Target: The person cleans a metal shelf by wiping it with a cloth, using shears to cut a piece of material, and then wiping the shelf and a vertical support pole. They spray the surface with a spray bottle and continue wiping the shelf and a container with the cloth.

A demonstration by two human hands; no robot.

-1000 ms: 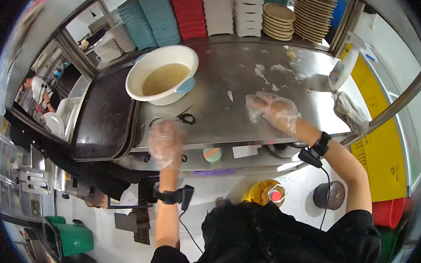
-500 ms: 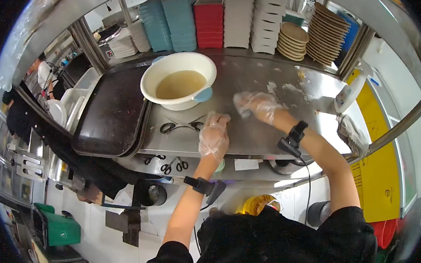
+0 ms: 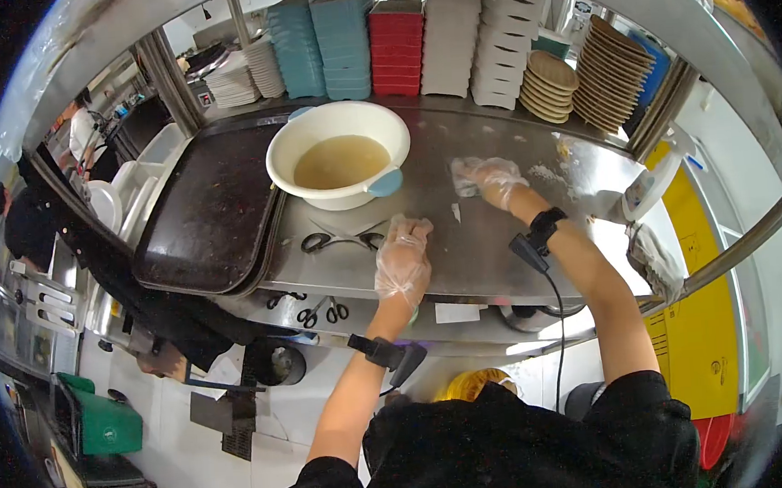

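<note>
My left hand [image 3: 403, 259], in a clear plastic glove, rests on the steel counter [image 3: 348, 279] with its fingers stretched forward. Just left of its fingertips lies a pair of scissors [image 3: 343, 236] with black handles. Further right, my gloved right hand [image 3: 497, 182] is low over the counter, closed around a pale, crumpled wad [image 3: 466, 177]; I cannot tell what the wad is. White residue [image 3: 545, 174] shows beyond that hand, and a small white scrap [image 3: 456, 212] lies between the hands. Behind the scissors stands a cream basin [image 3: 342, 196] of cloudy yellowish liquid.
Dark trays [image 3: 200, 230] are stacked at left. Along the back stand teal containers [image 3: 344, 48], red containers [image 3: 397, 49] and brown plates [image 3: 610, 74]. A white bottle [image 3: 648, 191] and a cloth [image 3: 655, 257] are at right. More scissors [image 3: 323, 314] lie below. A person [image 3: 93, 138] is far left.
My right hand has moved slightly right, and the white residue beside it has shrunk. A small white scrap now shows on the counter. My left hand stays beside the scissors, fingers a little straighter.
</note>
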